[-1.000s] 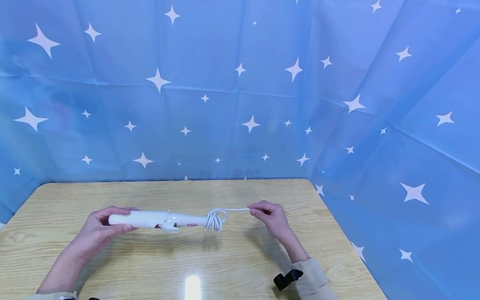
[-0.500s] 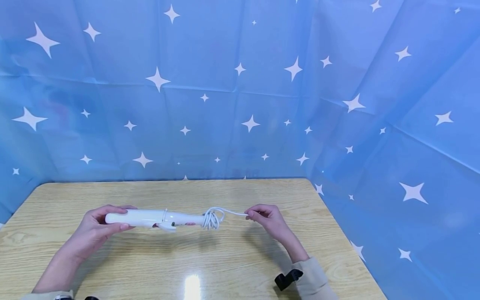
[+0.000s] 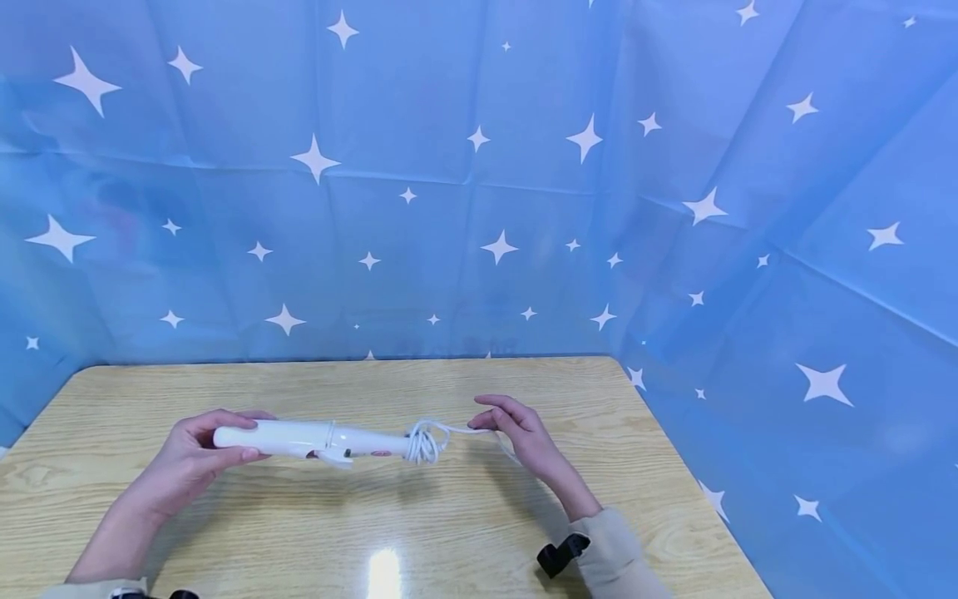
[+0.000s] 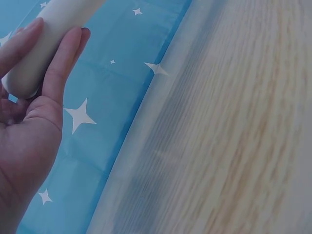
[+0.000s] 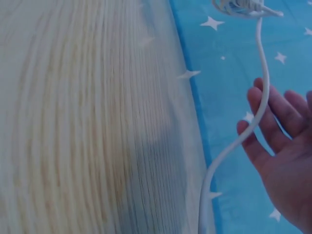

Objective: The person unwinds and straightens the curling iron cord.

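Note:
My left hand [image 3: 198, 457] grips the left end of a white curling iron [image 3: 288, 437], thumb on the near side, and holds it level above the table. The left wrist view shows the rounded end of its thick barrel [image 4: 36, 63] between my thumb and fingers. A small lever [image 3: 334, 457] juts from the middle, and the tapered handle [image 3: 370, 440] points right. White cord [image 3: 425, 443] is coiled round the handle's end. From there a loose length of cord [image 5: 264, 63] runs across the fingertips of my right hand [image 3: 520, 433] and hangs down. Those fingers are spread, not closed on it.
A wood-grain table [image 3: 449, 532] lies under both hands, with a bright light reflection near its front. Blue star-printed cloth [image 3: 449, 208] stands along the back and the right side. Black wrist cameras [image 3: 561, 556] are strapped at the sleeves.
My right hand has moved slightly left and its fingers have loosened from the cord they pinched. The cord's free end now hangs behind the hand. The left hand barely moves.

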Motion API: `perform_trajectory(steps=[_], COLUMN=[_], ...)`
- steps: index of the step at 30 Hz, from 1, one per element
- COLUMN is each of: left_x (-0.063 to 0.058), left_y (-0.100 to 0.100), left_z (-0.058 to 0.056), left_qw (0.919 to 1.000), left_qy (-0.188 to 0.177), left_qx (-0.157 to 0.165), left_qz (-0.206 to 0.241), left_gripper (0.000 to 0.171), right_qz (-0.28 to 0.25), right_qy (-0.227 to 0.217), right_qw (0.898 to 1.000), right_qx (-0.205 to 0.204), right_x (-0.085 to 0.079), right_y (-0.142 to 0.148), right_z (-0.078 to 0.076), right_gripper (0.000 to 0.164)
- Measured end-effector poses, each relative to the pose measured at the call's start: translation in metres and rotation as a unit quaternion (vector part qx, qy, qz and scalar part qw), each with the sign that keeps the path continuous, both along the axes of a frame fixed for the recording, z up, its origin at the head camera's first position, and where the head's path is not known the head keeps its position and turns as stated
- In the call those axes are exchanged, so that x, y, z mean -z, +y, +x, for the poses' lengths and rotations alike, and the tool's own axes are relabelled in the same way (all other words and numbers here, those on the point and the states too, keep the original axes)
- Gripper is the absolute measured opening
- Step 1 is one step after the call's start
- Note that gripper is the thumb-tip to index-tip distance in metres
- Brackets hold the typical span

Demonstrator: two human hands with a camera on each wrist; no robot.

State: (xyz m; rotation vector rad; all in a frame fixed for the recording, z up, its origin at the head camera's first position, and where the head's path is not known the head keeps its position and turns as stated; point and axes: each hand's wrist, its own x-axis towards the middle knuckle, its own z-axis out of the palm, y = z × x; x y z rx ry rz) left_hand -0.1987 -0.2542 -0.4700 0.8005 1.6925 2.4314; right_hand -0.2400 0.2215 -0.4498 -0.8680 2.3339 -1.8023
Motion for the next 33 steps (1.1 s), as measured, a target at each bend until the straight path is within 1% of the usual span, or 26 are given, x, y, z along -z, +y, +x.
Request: perform_trajectory(steps=[9,13,18,23,28,33], left_x=[0.002,0.002,0.005,0.006,0.007,0.009], left_y=[0.003,0.004,0.002,0.001,-0.001,0.0], left_z=[0.0,-0.002,-0.002,-0.002,0.0,0.002], left_qw=[0.9989,0.9981,0.9973,0.9975,0.9963,0.9962], left_qy=[0.007,0.008,-0.004,-0.012,-0.025,-0.031], left_qx=[-0.022,-0.025,-0.028,-0.027,-0.04,-0.051], left_qz=[-0.042,-0.057,-0.068,-0.065,-0.071,-0.063], left_gripper=[0.047,0.046,0.043,0.041,0.039,0.04], right_qz=[0.006,0.019,0.048,0.076,0.098,0.096], right_qy=[-0.008,-0.004,-0.013,-0.019,-0.014,-0.004], right_qw=[0.999,0.999,0.998,0.997,0.995,0.994], right_qx=[-0.035,-0.046,-0.046,-0.021,0.013,0.056], right_x=[0.004,0.001,0.0,0.004,0.004,0.001], right_y=[-0.017,-0.021,-0.028,-0.032,-0.034,-0.031], right_z=[-0.003,-0.002,0.0,0.003,0.005,0.002], right_gripper=[0.038,0.036,0.035,0.031,0.024,0.019])
